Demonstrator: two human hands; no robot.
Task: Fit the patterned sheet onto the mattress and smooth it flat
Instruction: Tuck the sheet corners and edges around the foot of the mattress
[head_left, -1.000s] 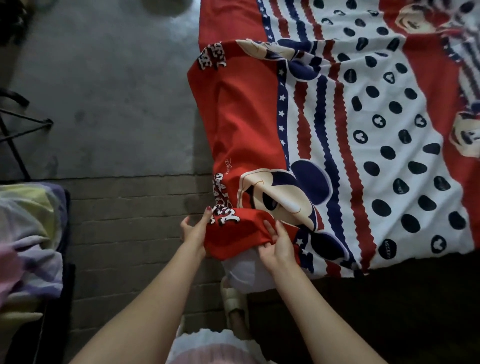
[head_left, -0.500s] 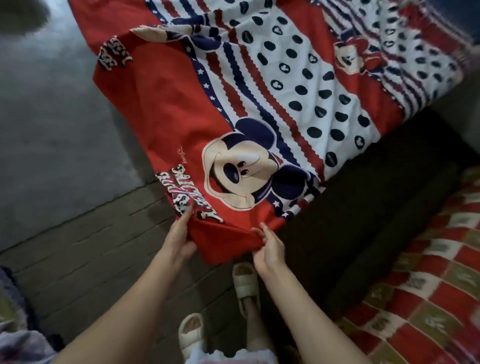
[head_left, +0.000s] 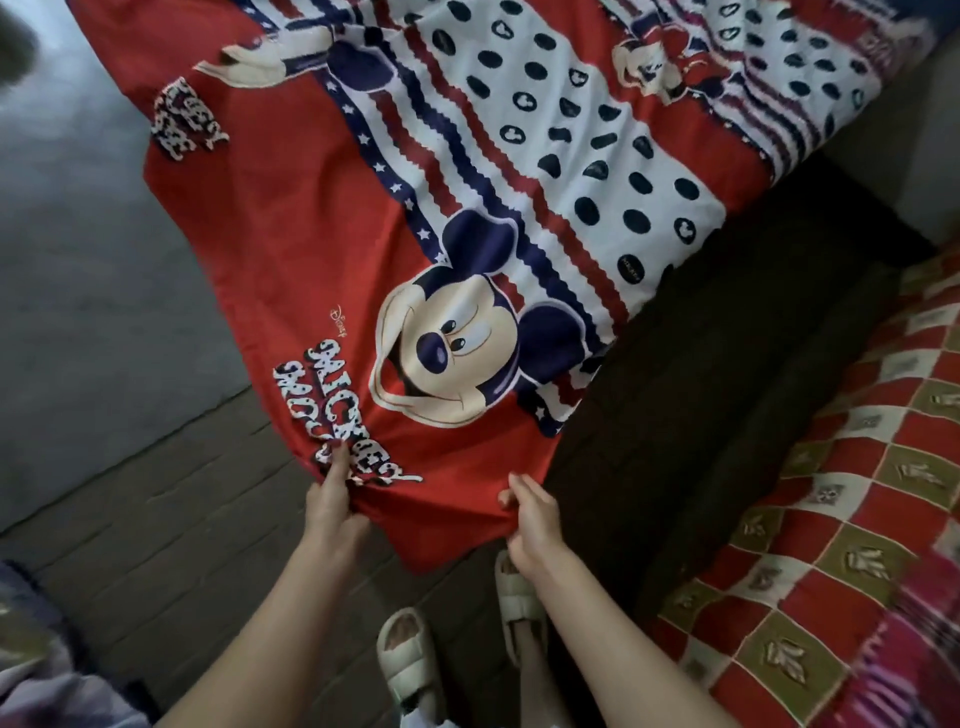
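The patterned sheet (head_left: 322, 249), red with a cartoon mouse face, navy dots and wavy stripes, lies spread over the mattress and hangs down at its near corner. My left hand (head_left: 330, 501) grips the red fabric at the lettering on the corner's left side. My right hand (head_left: 530, 522) pinches the sheet's lower edge on the corner's right side. The corner is pulled taut between both hands, with creases fanning from the left grip. The mattress itself is hidden beneath the sheet.
A dark bed base (head_left: 691, 415) runs along the right of the sheet. A red and olive chequered blanket (head_left: 831, 561) lies at the lower right. My feet in pale slippers (head_left: 410, 660) stand on a brick floor (head_left: 171, 545). Bundled pastel cloth (head_left: 31, 670) sits at lower left.
The sheet corner has been drawn down over the mattress corner, hiding the white mattress that showed a second ago. The mouse face now lies flatter, and the view has swung right.
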